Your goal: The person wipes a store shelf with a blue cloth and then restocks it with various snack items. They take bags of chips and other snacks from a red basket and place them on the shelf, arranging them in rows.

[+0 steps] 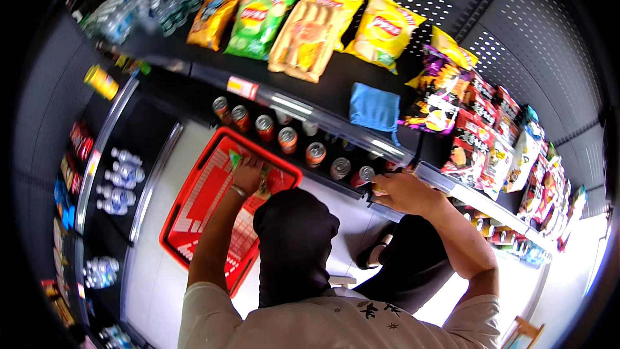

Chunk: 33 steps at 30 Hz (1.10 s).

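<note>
My left hand point(248, 176) reaches into a red shopping basket point(169, 225) on the floor, fingers curled over a green packet point(234, 158) that shows at the hand's edge. At the right end of a row of drink cans on the lower shelf is my right hand point(405, 194), fingers bent inward. Its fingertips are beside a silver-topped can point(363, 176); what they grip, if anything, is hidden. Several more cans, among them a red one point(265, 127), stand upright along this shelf to the left.
Chip bags point(386, 29), an open tan snack tray point(307, 45) and a folded blue cloth point(374, 107) lie on the upper shelf point(303, 102), whose front edge overhangs the cans. Water bottles point(119, 178) stand on the left shelves. My bent knee point(413, 265) is below my right arm.
</note>
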Available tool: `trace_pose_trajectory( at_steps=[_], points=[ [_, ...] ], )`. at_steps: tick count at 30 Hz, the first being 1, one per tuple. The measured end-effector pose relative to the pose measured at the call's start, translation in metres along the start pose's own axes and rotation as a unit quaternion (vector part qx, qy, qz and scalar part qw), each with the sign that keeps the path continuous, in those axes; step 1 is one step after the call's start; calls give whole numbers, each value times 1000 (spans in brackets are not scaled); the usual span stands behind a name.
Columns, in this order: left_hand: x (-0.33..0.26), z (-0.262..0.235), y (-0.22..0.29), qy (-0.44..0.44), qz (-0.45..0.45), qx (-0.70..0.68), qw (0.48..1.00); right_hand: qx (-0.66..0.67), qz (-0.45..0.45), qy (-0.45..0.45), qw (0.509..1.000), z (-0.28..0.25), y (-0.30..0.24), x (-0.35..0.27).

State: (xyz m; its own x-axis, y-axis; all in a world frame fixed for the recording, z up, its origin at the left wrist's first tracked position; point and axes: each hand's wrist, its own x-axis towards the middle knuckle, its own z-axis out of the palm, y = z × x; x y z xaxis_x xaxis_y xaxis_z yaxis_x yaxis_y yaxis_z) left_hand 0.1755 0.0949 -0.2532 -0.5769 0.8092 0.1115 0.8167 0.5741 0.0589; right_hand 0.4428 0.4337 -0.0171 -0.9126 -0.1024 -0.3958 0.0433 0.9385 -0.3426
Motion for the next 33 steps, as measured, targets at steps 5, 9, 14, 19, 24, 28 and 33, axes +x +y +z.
trace_pose_trajectory(
  at_steps=[5, 9, 14, 19, 24, 28, 33],
  points=[
    [1, 27, -9, -51, 92, -50, 993, 41, -86, 73, 993, -15, -3, 1],
    [-17, 42, -12, -17, 8, -40, 999, 82, -100, 7, 992, -25, -32, 1],
    [-10, 13, 7, -55, -51, 35, 997, 115, -219, -73, 966, -18, -41, 8],
    [-7, 9, 7, -139, -54, 74, 986, 70, -295, -78, 950, -18, -49, 4],
    [3, -7, 23, -101, -73, 16, 992, 77, -346, 124, 927, -41, -43, -19],
    [9, -21, 32, -108, -68, 28, 991, 291, -398, 285, 822, -79, -45, -49],
    [0, -9, 38, -105, -98, -24, 989, 268, -661, 493, 498, -80, -8, -70]
  ],
)
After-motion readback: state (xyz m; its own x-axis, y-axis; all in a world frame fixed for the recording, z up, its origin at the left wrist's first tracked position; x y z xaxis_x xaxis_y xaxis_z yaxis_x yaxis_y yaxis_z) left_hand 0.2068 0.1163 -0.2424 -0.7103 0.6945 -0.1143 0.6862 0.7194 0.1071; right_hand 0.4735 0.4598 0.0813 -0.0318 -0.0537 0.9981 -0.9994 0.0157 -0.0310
